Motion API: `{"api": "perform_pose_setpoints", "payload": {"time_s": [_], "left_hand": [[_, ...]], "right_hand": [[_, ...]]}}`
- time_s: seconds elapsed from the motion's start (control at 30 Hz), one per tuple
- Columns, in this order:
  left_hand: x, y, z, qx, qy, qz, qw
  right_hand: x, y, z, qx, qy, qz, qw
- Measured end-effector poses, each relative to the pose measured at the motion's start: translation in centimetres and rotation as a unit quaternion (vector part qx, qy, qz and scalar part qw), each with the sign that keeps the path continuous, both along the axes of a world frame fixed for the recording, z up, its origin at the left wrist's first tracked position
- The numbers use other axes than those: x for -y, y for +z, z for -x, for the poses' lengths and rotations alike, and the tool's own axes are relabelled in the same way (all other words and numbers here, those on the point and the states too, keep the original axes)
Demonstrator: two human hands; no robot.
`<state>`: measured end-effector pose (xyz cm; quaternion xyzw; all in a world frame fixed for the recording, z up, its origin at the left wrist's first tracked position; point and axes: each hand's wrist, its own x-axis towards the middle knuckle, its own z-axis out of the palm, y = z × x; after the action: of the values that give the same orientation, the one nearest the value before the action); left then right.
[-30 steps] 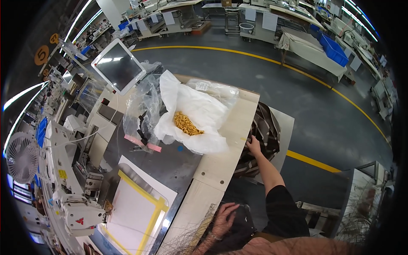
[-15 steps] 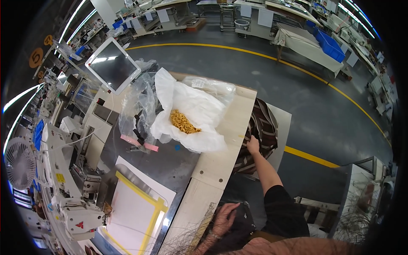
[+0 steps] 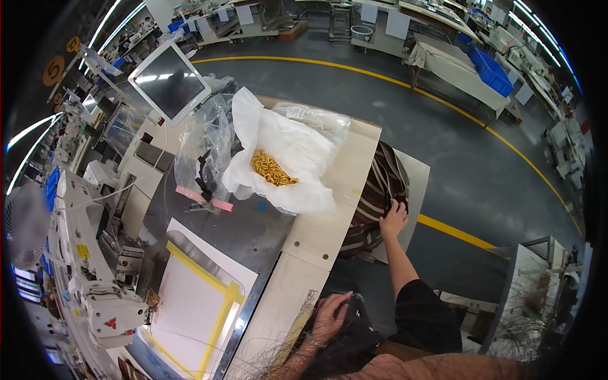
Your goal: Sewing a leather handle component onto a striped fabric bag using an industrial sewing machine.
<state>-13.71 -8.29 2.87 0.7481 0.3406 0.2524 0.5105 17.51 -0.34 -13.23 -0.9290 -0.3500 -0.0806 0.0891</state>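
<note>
My right hand (image 3: 394, 220) rests on a bundle of dark brown fabric with pale stripes (image 3: 373, 190), which hangs beside the table's right edge. Its fingers are spread against the fabric's right side. Low in the picture, my left hand (image 3: 329, 318) lies over black material (image 3: 356, 320) near my lap, fingers loosely bent and apart, with nothing visible in them. On the table, a heap of small gold-coloured metal pieces (image 3: 272, 170) sits on crumpled white wrapping (image 3: 294, 136).
A white sewing machine (image 3: 104, 310) stands at left beside a white sheet framed with yellow tape (image 3: 190, 304). Clear plastic bags (image 3: 206, 136) and a tablet-like screen (image 3: 170, 82) are at the table's far side. A pale board (image 3: 415, 183) lies behind the striped fabric.
My right hand has shifted from within the striped fabric's folds to its right side, its fingers spreading. My left hand has moved slightly. The whole view has shifted a little.
</note>
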Motion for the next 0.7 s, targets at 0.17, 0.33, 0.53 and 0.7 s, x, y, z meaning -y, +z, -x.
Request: {"api": "perform_pose_setpoints", "payload": {"time_s": [0.17, 0.33, 0.53, 0.7], "left_hand": [[0.0, 0.1, 0.0, -0.006, -0.006, 0.033, 0.999], [0.0, -0.1, 0.0, 0.018, 0.018, 0.019, 0.999], [-0.2, -0.5, -0.1, 0.001, 0.022, 0.022, 1.0], [-0.3, -0.5, 0.0, 0.014, 0.04, 0.049, 0.998]], "right_hand": [[-0.6, -3.0, -0.2, -0.289, -0.247, -0.121, 0.917], [-2.6, -4.4, -3.3, -0.48, -0.279, -0.176, 0.813], [-7.9, -4.8, -1.9, -0.328, -0.188, -0.228, 0.897], [-11.8, -2.9, -3.1, -0.31, -0.147, -0.297, 0.891]]}}
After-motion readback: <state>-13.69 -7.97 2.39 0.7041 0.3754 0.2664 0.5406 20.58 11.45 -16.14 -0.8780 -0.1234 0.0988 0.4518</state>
